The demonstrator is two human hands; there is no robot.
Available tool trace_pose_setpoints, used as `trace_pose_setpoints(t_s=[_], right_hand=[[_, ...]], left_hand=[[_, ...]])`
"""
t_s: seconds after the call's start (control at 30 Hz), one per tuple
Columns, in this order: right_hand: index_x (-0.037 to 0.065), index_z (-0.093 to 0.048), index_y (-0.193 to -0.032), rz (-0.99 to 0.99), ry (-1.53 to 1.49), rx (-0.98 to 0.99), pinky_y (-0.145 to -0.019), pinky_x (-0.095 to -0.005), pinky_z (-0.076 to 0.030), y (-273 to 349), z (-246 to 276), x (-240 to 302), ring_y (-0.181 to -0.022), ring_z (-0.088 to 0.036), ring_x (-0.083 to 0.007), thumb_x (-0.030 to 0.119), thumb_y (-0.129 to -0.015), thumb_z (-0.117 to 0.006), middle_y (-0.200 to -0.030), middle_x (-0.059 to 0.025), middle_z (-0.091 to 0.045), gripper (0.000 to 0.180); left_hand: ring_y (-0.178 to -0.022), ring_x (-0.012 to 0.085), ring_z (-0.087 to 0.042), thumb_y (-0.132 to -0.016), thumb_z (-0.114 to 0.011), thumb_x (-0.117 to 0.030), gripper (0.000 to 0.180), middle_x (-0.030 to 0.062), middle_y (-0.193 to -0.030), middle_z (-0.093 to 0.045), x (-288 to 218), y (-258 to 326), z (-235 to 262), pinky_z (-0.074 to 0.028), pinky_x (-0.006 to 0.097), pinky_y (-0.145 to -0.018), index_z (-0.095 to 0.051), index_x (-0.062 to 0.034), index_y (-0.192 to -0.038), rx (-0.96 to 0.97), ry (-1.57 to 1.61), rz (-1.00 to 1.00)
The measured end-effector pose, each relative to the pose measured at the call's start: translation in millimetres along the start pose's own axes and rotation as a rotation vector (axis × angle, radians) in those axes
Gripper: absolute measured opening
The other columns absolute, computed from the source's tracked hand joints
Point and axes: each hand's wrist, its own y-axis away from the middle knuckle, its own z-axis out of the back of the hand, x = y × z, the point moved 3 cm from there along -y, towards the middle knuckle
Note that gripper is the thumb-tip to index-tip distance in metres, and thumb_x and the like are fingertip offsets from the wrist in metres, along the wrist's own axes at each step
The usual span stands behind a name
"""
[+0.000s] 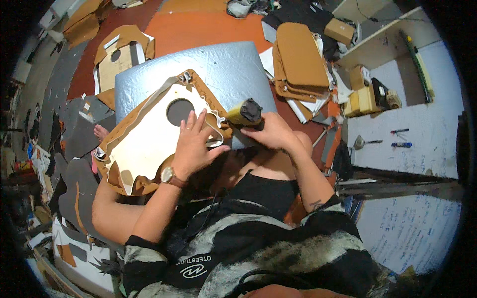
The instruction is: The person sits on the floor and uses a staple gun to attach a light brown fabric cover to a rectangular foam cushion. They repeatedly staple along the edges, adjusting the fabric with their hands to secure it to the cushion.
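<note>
An upholstery panel [144, 134] lies across my lap and the silver-grey padded surface [149, 74], its pale board side facing up. Tan covering [208, 97] with a ruffled white backing edge wraps round its rim, and a round hole [180, 112] pierces the board. My left hand [194, 144] rests flat on the board below the hole, fingers spread, holding nothing. At the panel's right corner, my right hand [276, 130] is wrapped round a yellow and black tool that looks like a staple gun [244, 113]. The tool's nose meets the tan edge; the exact contact is hidden.
Tan padded panels [300, 59] are stacked at the upper right. Another tan-covered panel [117, 62] with a hole lies at the upper left. A white board [402, 134] on the right bears pens, a round-headed metal tool [365, 142] and boxes [367, 99]. Scraps lie at the left.
</note>
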Motion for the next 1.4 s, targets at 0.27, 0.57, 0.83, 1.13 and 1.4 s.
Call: trace_pose_setpoints(t_s=[0.27,0.57,0.83,1.13,1.4], right_hand=[[0.0,-0.078,-0.122,-0.051,-0.102,0.003,-0.097,-0.0454,-0.058,-10,-7,-15,-0.106,-0.077,-0.0414,0.046,-0.089,-0.082,-0.112,-0.0273,-0.079,0.058],[0.0,-0.078,-0.122,-0.038,-0.18,0.015,-0.097,-0.0448,-0.057,-10,-10,-25,-0.106,-0.077,-0.0404,0.047,-0.09,-0.082,-0.112,-0.0266,-0.079,0.057],[0.0,-0.079,-0.116,0.021,-0.164,-0.072,-0.089,-0.0461,-0.059,2,-18,-13,-0.098,-0.077,-0.0416,0.044,-0.09,-0.082,-0.102,-0.0255,-0.079,0.051],[0.0,-0.078,-0.115,-0.04,-0.217,-0.182,-0.081,-0.0428,-0.059,73,-39,11,-0.089,-0.079,-0.032,0.029,-0.094,-0.082,-0.094,-0.0191,-0.08,0.036],[0.004,-0.079,-0.116,-0.032,-0.102,-0.295,-0.086,-0.0444,-0.061,62,-71,21,-0.096,-0.078,-0.0397,0.027,-0.094,-0.08,-0.101,-0.022,-0.08,0.032]], left_hand=[[-0.143,0.0616,-0.044,-0.096,-0.078,-0.045,0.046,0.0281,-0.161,-0.049,-20,-29,-37,-0.032,0.072,-0.119,-0.078,0.0013,-0.102,-0.123,-0.156,0.096],[-0.103,0.0464,-0.074,-0.099,-0.073,-0.032,0.036,0.0229,-0.108,-0.08,4,-36,-15,-0.061,0.047,-0.087,-0.072,-0.004,-0.076,-0.167,-0.221,-0.102],[-0.089,0.0368,-0.072,-0.094,-0.08,-0.027,0.022,0.0145,-0.083,-0.077,18,-39,-8,-0.057,0.045,-0.076,-0.077,-0.0058,-0.088,-0.186,-0.14,-0.268],[-0.104,0.0361,-0.076,-0.094,-0.079,-0.025,0.018,0.0125,-0.085,-0.078,26,-32,-20,-0.057,0.043,-0.086,-0.079,-0.0072,-0.091,-0.339,-0.078,-0.296],[-0.107,0.0363,-0.077,-0.096,-0.079,-0.024,0.022,0.0116,-0.082,-0.078,29,-31,-25,-0.057,0.044,-0.087,-0.073,-0.0087,-0.08,-0.417,-0.107,-0.299]])
